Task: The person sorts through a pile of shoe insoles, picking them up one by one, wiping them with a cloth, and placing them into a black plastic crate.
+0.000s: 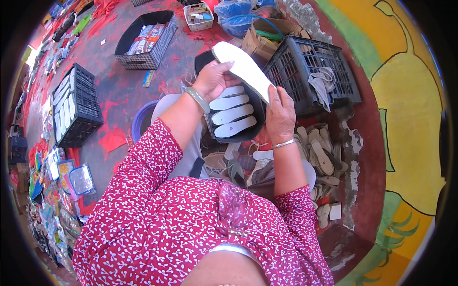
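Observation:
A white insole (244,66) is held up in front of me, slanting from upper left to lower right. My left hand (213,81) pinches its edge near the upper left end, thumb on top. At the lower right end, the fingers of my right hand (280,116) grip it, the thumb hidden from view. Below the held piece stands a dark box (260,119), partly covered by it and by my left hand. Several white insoles (233,114) lie side by side in the box.
Loose beige insoles (322,157) are heaped right of my knees. A black crate (310,59) with a grey cloth stands ahead right, beside a painted wall (405,105). At left are a crate of insoles (88,105), a checked box (157,52) and a purple basin (139,121).

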Demonstrator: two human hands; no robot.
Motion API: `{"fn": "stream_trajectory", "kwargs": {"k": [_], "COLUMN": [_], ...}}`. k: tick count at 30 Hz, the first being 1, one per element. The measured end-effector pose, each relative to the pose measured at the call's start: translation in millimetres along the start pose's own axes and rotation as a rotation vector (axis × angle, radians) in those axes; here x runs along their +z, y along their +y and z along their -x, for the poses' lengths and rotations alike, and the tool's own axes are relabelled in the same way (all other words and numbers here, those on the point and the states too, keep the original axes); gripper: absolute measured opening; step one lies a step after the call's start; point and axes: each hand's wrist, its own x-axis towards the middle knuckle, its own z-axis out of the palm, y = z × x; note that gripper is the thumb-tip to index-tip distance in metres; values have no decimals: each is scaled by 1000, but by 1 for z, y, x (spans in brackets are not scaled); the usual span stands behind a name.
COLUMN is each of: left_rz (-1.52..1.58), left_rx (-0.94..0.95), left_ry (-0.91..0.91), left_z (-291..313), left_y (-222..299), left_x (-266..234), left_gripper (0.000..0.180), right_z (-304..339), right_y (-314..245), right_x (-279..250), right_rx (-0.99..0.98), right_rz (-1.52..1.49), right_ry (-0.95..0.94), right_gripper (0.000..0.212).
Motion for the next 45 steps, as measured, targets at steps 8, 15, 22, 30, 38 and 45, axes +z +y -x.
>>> {"fn": "stream_trajectory", "kwargs": {"k": [8, 15, 22, 30, 38, 45], "left_rz": [195, 70, 127, 240, 184, 106], "left_rx": [205, 103, 142, 90, 61, 171], "left_ry": [85, 232, 21, 106, 89, 130], "left_z": [2, 2, 4, 0, 1, -2], "left_y": [13, 9, 10, 4, 1, -3], "left_x": [-13, -14, -11, -16, -13, -19], "left_gripper": [36, 42, 35, 32, 29, 29], "right_z": [-2, 11, 8, 7, 11, 5], "right_y": [2, 13, 16, 8, 13, 6], "right_x": [-6, 10, -2, -1, 4, -7], "right_rx": [-21, 577, 906, 1020, 1007, 985], "right_rz": [-269, -1033, -1626, -1957, -1759, -1715], "right_ry": [29, -159, -270, -271, -210, -261], "right_gripper": [38, 19, 34, 66, 69, 53]}}
